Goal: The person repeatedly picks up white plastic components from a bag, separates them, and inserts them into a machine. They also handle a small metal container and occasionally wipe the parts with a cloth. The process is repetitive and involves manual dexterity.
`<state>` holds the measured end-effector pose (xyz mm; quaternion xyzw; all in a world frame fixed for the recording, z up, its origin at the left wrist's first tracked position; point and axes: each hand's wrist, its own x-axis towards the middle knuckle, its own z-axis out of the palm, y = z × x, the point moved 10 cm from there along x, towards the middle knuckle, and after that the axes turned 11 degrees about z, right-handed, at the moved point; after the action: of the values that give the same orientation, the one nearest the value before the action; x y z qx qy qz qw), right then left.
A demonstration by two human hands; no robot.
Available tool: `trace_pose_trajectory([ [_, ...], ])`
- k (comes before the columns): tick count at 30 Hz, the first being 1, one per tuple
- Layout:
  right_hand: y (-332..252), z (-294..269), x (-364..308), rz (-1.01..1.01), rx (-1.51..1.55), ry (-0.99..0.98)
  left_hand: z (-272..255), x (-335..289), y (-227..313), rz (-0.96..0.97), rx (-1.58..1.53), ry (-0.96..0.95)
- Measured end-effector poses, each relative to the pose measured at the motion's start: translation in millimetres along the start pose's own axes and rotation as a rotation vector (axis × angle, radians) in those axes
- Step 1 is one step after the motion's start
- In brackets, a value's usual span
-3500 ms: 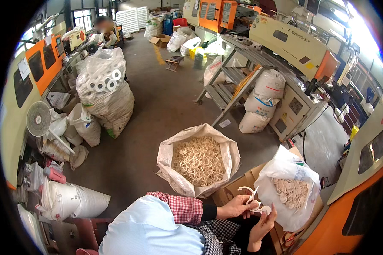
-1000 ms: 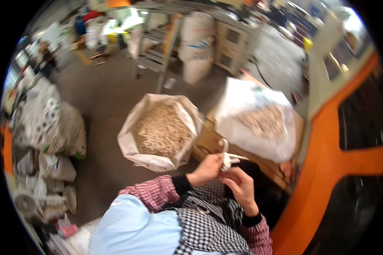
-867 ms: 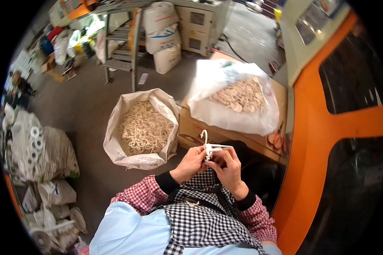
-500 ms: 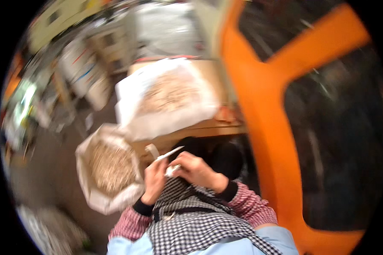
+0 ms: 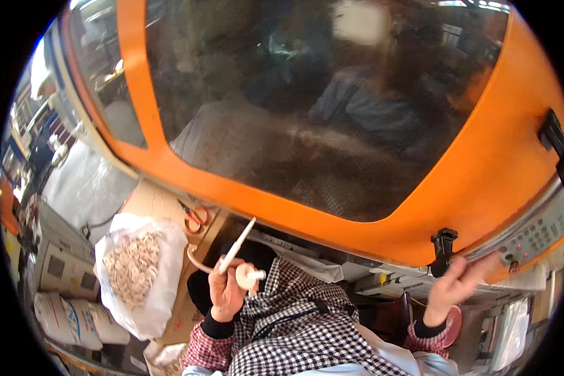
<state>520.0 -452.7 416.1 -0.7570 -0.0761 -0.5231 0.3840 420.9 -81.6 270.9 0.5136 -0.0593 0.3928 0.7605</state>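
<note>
In the head view, the person's left hand [image 5: 225, 291] pinches a white moulded piece [image 5: 235, 249] between thumb and fingers, above the lap. The piece has a long tapered rod pointing up, a curved hook on its left and a round disc with a short stub on its right. The right hand [image 5: 454, 289], blurred, is raised with its fingers spread, near a black handle [image 5: 443, 246] on the orange machine door [image 5: 276, 212] and a control panel [image 5: 532, 241]; whether it touches the handle cannot be told. To the left of the left hand, an open white plastic bag [image 5: 172, 276] sits on a cardboard box [image 5: 150, 199], its mouth folded wide around a heap of pale, flattish pieces [image 5: 131, 268]. Red-handled scissors [image 5: 196, 219] lie on the cardboard beyond the bag. At the lower edge, just left of the left sleeve, part of another pale sack [image 5: 154, 352] shows, too cut off to make out its contents. Farther left, filled white sacks [image 5: 69, 321] lie against a grey cabinet [image 5: 62, 269], their contents hidden
</note>
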Motion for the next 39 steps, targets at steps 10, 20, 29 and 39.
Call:
trace_pose_trajectory([
  [10, -38.4, 67.8, -26.2, 0.145, 0.767, -0.237, 129.6, 42.7, 41.6, 0.206, 0.016, -0.427],
  [20, -29.2, 153.0, -52.9, 0.391, 0.975, -0.605, 111.2, 91.3, 40.0, 0.294, 0.078, -0.244],
  [29, -5.4, 588.8, 70.7, 0.905, 1.077, -0.266, -31.4, 101.4, 66.0, 0.308, 0.209, 0.016],
  [39, 26.6, 737.3, 132.6, 0.922, 0.953, -0.762, -22.6, 114.9, 111.6, 0.618, 0.623, 0.062],
])
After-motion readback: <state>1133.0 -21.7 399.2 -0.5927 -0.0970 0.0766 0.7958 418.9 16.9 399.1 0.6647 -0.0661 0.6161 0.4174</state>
